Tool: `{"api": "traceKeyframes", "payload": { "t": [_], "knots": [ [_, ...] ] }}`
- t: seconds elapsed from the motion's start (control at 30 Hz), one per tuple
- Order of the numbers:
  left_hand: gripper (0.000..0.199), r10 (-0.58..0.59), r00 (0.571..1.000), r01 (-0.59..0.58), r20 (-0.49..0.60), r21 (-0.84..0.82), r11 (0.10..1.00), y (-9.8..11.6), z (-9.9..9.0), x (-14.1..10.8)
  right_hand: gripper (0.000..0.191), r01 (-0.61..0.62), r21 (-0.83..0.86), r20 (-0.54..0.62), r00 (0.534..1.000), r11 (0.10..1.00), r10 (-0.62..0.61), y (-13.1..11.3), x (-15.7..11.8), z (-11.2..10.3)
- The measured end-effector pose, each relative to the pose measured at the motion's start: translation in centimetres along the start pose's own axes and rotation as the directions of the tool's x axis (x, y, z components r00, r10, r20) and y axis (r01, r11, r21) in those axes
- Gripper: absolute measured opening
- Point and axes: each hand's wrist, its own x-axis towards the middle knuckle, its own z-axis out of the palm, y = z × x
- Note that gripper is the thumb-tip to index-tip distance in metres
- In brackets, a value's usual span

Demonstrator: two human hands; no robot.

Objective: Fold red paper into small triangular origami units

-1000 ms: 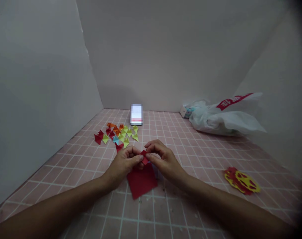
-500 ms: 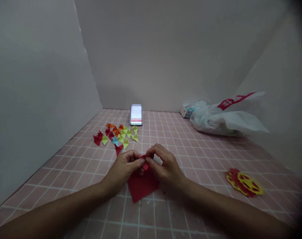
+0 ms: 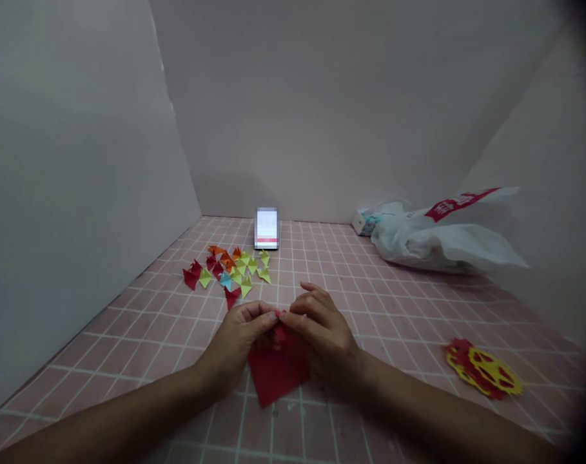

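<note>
A small folded piece of red paper is held up between my two hands, mostly hidden by the fingers. My left hand pinches it from the left between thumb and fingers. From the right, my right hand grips its upper edge with thumb and index finger, the other fingers raised behind. Below them a red paper square lies flat on the table, partly covered by my right hand. Just beyond my left hand sits a small red folded paper piece.
Several small folded paper figures in red, orange, yellow and blue cluster at left. A phone with a lit screen stands at the back. On the right are a white plastic bag, a small box and red and yellow cut-outs.
My right hand has turned, its fingers now stretching further over the red paper and hiding more of it. The whole view has shifted slightly, so things appear a little lower.
</note>
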Motion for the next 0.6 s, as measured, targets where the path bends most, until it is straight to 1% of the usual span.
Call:
{"api": "traceKeyframes", "payload": {
  "t": [0.07, 0.13, 0.3, 0.43, 0.53, 0.6],
  "knots": [
    [0.023, -0.001, 1.0, 0.001, 0.004, -0.013, 1.0, 0.13, -0.01, 0.01, 0.019, 0.03, -0.009, 0.01, 0.999, 1.0, -0.03, 0.2, -0.02, -0.04],
    [0.023, 0.001, 1.0, -0.001, 0.012, -0.013, 1.0, 0.33, 0.03, 0.0, 0.02, 0.006, 0.023, 0.013, 1.0, 1.0, -0.007, 0.31, -0.02, -0.11],
    [0.026, 0.022, 1.0, -0.023, 0.02, 0.037, 0.999, 0.82, 0.14, 0.01, 0.024, -0.191, 0.167, 0.038, 0.982, 0.967, 0.187, 0.35, -0.06, -0.13],
    [0.029, 0.035, 0.999, -0.037, 0.017, 0.108, 0.993, 0.87, 0.16, 0.01, 0.019, -0.261, 0.21, 0.054, 0.965, 0.942, 0.255, 0.22, -0.13, 0.11],
    [0.029, 0.035, 0.999, -0.034, -0.002, 0.14, 0.989, 0.78, 0.14, 0.0, 0.014, -0.354, 0.239, 0.093, 0.935, 0.904, 0.342, 0.02, -0.01, 0.13],
    [0.029, 0.026, 0.999, -0.022, -0.03, 0.128, 0.992, 0.72, 0.1, 0.04, 0.014, -0.407, 0.266, 0.117, 0.913, 0.874, 0.39, -0.03, 0.12, 0.04]
  ]
}}
